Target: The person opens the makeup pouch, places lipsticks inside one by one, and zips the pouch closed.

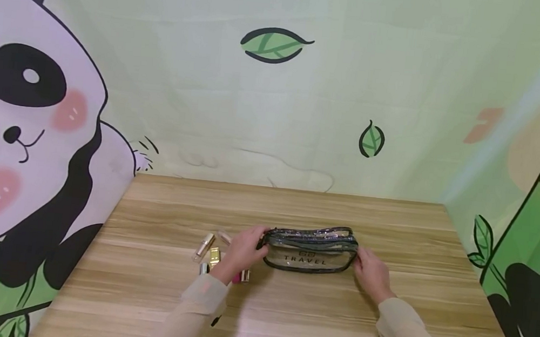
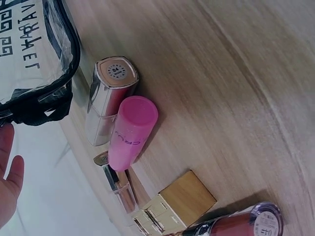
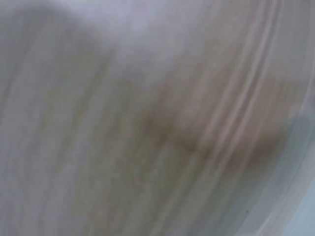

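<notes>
A clear travel pouch (image 1: 310,260) with black trim and the word TRAVEL stands upright on the table, a zip running along its top. My left hand (image 1: 244,250) grips its left end near the black tab (image 2: 47,108). At the opposite end, my right hand (image 1: 373,272) pinches the edge between thumb and fingers. Close to the left hand lie several cosmetics: a pink tube (image 2: 132,132), a clear-sided lip gloss tube (image 2: 106,98), a gold case (image 2: 182,199) and a dark-capped lip gloss (image 2: 246,221). The right wrist view is blurred and shows neither hand nor pouch.
The wooden table (image 1: 304,323) reaches back to a cloth backdrop (image 1: 199,91) printed with pandas and leaves. A silver-capped tube (image 1: 204,246) lies left of the left hand. Both forearms, in pale sleeves, come in from the front edge.
</notes>
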Demonstrator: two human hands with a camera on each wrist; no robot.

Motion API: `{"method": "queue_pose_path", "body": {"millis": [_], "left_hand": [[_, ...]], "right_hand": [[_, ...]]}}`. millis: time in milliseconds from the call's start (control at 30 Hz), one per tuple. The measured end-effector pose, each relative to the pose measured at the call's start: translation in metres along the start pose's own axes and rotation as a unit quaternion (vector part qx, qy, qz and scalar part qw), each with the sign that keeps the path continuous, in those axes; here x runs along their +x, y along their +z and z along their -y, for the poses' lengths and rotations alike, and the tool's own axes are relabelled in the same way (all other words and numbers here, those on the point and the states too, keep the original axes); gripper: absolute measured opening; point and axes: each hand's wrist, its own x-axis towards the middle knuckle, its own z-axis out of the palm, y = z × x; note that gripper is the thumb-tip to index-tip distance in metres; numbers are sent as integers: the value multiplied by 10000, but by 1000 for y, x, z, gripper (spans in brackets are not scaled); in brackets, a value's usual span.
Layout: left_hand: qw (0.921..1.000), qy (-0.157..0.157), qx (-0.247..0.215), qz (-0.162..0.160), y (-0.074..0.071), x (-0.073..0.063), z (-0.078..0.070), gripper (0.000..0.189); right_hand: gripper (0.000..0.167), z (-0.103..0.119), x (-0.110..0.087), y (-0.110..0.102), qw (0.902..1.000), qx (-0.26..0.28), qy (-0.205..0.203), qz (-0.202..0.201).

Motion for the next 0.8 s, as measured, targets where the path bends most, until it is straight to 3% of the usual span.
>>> {"method": "queue_pose_path", "body": {"millis": [167,300,400,567,633,800], "left_hand": [[9996,-229,-129,81,0,3,0,45],[9994,-298,-180,55,2,7,1,45],[9989,-391,-266,19,4,10,0,45],[9978,-554,-371,16,5,15,0,46],[9977,-564,-369,0,6,17,0,46],[9981,-527,-324,-77,7,19,0,46]], "right_hand": [[9,1,5,-4,9990,96,259,361],[3,2,12,-9,9984,233,328,386],[8,2,16,-13,9976,403,426,370],[20,1,28,-22,9903,821,959,586],[23,2,35,-28,9881,966,1086,511],[21,10,49,-42,9906,1069,818,-243]]}}
